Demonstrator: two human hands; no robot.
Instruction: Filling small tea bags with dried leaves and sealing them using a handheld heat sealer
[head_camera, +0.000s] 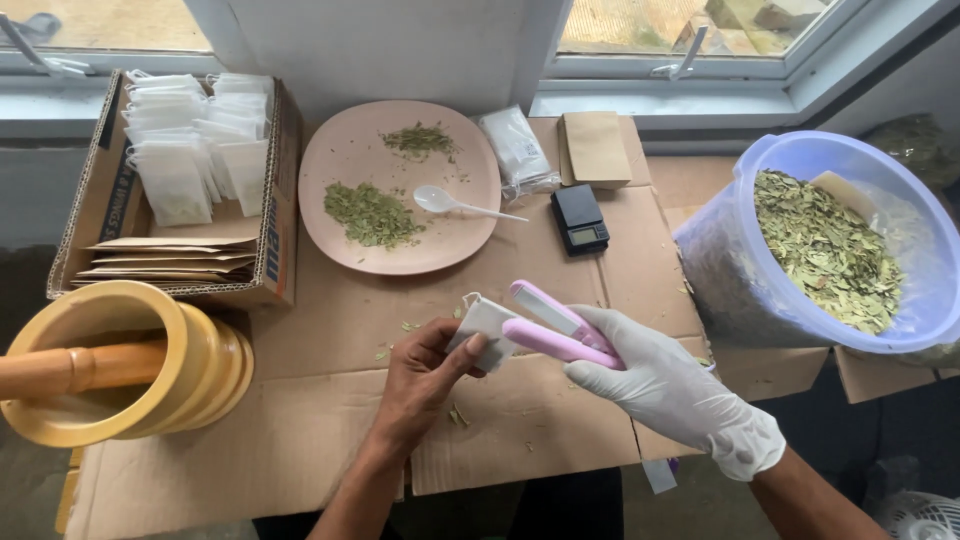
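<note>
White filter paper forms the small tea bag (484, 327), which is pinched between thumb and fingers of the bare left hand (425, 375) above the cardboard-covered table (330, 320). A pink heat sealer (555, 328) is gripped firmly in the gloved right hand (665, 385), its open jaws set around the bag's edge, below the pink plate (340, 160).

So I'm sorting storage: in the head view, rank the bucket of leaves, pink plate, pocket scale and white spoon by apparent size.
1. Bucket of leaves
2. Pink plate, somewhat smaller, though the bucket is cropped by the frame edge
3. White spoon and pocket scale: too alike to rank
</note>
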